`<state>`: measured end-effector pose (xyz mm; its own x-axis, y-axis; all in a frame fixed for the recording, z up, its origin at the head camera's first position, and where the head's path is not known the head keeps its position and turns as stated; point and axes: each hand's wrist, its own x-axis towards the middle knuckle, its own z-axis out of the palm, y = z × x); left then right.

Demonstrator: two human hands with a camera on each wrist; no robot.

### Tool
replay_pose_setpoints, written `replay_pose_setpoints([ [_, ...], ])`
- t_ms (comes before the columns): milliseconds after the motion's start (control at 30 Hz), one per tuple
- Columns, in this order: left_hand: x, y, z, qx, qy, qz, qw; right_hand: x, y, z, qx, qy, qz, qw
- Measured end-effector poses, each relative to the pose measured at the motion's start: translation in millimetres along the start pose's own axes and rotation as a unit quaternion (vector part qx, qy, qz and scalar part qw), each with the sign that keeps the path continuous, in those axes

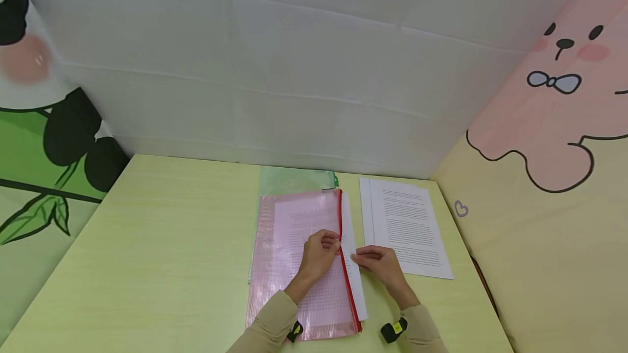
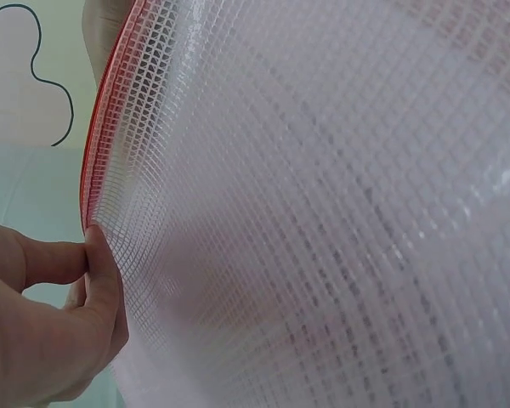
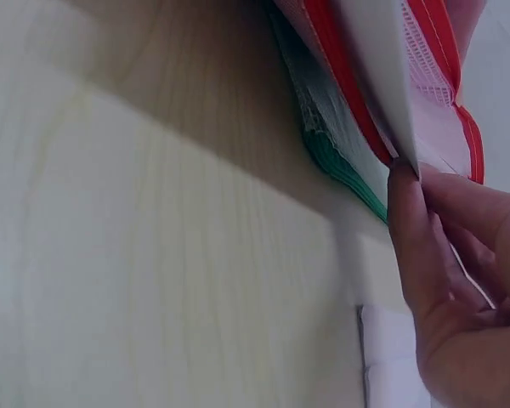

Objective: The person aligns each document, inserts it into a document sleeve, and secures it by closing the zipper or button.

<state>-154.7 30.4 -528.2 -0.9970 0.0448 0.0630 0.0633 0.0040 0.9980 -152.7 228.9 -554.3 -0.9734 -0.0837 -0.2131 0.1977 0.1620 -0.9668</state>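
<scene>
A pink mesh zipper pouch (image 1: 267, 277) with a red zipper edge lies on the table, its opening facing right. Printed sheets show through the mesh, and a strip of the white paper (image 1: 347, 222) sticks out past the zipper. My left hand (image 1: 318, 257) pinches the pouch's upper layer at the red edge, lifting it in the left wrist view (image 2: 102, 195). On the right, my right hand (image 1: 384, 267) pinches the protruding paper's edge between thumb and fingers. From the right wrist view, the paper (image 3: 382, 59) stands between the two red zipper edges.
A green mesh pouch (image 1: 294, 177) lies partly under the pink one. To the right rests another stack of printed sheets (image 1: 412, 227). A white wall (image 1: 294, 70) stands behind the table (image 1: 162, 249), with cartoon-printed walls on both sides.
</scene>
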Motion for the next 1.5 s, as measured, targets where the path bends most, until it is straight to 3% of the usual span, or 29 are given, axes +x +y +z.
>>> replay_pose_setpoints([
  [333, -0.2, 2.3, -0.8, 0.019, -0.003, -0.001, 0.9998, -0.1, -7.4, 11.9, -0.025, -0.022, -0.036, 0.9988],
  [600, -3.5, 10.3, -0.2, 0.003, -0.007, -0.002, 1.0, 1.8, -7.2, 20.7, -0.022, -0.045, -0.041, 0.9979],
  [1100, -1.7, 4.8, 0.7, 0.008, -0.01, 0.0, 0.9999, 2.2, -4.1, 31.5, -0.073, -0.004, -0.03, 0.9969],
  [1333, -2.5, 6.0, 1.3, 0.002, 0.001, 0.004, 1.0, -5.4, -13.8, 37.0, -0.068, 0.008, -0.005, 0.9976],
  [1500, -3.7, 7.4, 1.7, -0.006, 0.004, 0.004, 1.0, -3.8, -7.1, 35.7, -0.057, 0.016, 0.006, 0.9982],
])
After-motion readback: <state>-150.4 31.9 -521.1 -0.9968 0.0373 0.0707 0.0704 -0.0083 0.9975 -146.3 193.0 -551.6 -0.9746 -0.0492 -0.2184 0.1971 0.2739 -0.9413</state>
